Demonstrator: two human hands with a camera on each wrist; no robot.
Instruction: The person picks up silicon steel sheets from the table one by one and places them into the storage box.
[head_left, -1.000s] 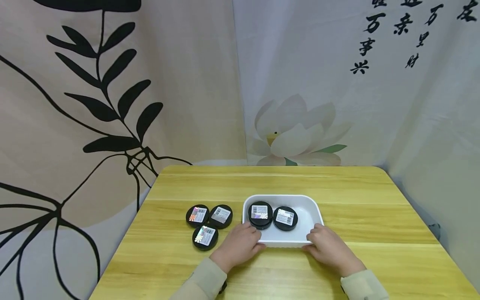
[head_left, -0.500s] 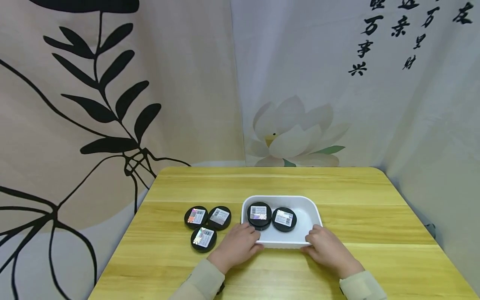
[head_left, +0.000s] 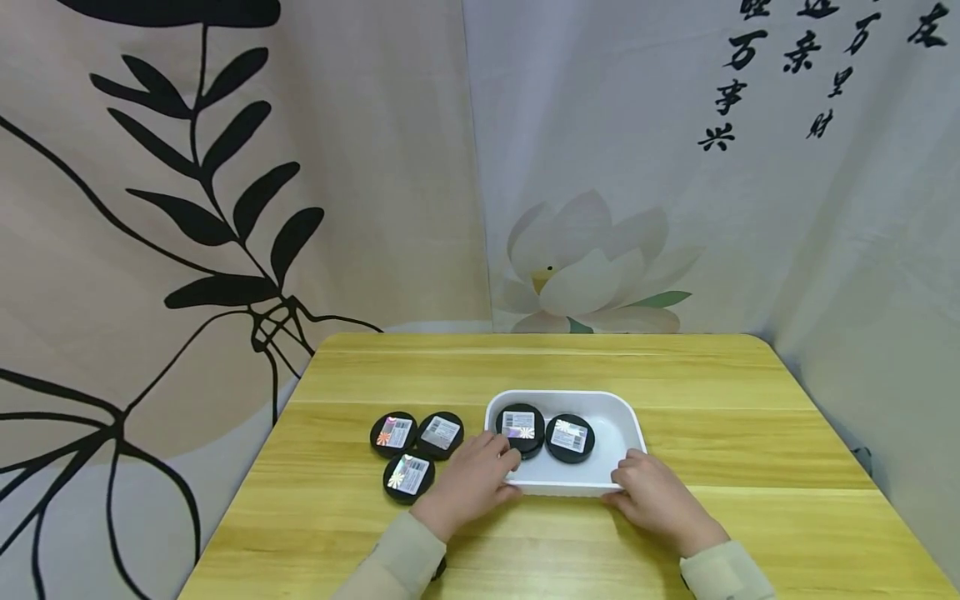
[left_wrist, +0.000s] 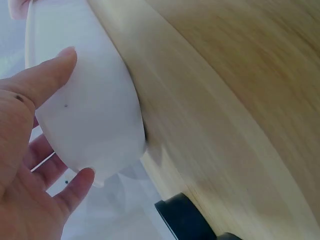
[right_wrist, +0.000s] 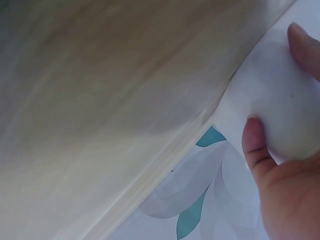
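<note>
A white tray point(head_left: 628, 422) sits on the yellow wooden table point(head_left: 525, 367), and two black round tins point(head_left: 521, 427) point(head_left: 570, 437) with labels lie in it. My left hand point(head_left: 491, 460) is at the tray's near left corner. Its thumb point(left_wrist: 50, 75) lies against the tray point(left_wrist: 95, 115) wall, with the fingers fairly straight beside the left tin. My right hand point(head_left: 636, 477) grips the near right corner. The right wrist view shows its fingers point(right_wrist: 304, 45) curled round the tray point(right_wrist: 280, 90) edge.
Three more black tins lie on the table left of the tray point(head_left: 393, 433) point(head_left: 440, 433) point(head_left: 408, 477), close to my left hand. One tin's edge point(left_wrist: 182, 220) shows in the left wrist view. Printed fabric hangs behind and beside the table.
My left hand has slid a little left and forward along the tray's corner, its fingers now up by the left tin. The right hand and the tray have stayed put.
</note>
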